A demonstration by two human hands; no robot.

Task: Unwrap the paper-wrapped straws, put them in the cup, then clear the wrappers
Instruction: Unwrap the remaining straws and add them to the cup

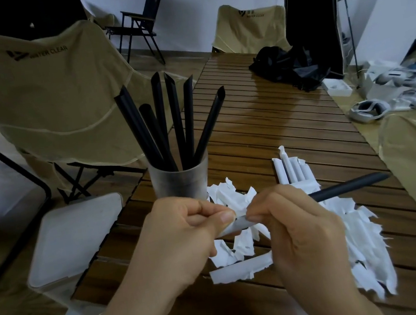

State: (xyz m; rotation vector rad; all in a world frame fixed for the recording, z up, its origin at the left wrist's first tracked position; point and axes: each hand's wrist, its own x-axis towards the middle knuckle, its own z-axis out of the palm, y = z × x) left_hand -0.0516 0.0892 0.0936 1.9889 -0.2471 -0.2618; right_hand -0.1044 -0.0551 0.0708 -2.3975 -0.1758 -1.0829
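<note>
A frosted cup (180, 183) stands on the slatted wooden table (275, 109) with several black straws (177, 124) upright in it. My right hand (302, 235) grips a black straw (349, 186) that points to the right, its left end still in a white paper wrapper (235, 227). My left hand (184, 239) pinches that wrapper end between thumb and fingers. Several wrapped straws (291, 169) lie behind my right hand. Torn white wrappers (362, 242) are strewn on the table under and right of my hands.
A pale plastic bin (77, 247) sits off the table's left edge. Tan camp chairs (51, 94) stand left and at the far end. A black bag (287, 64) lies far on the table. White headsets (367, 112) rest on the right.
</note>
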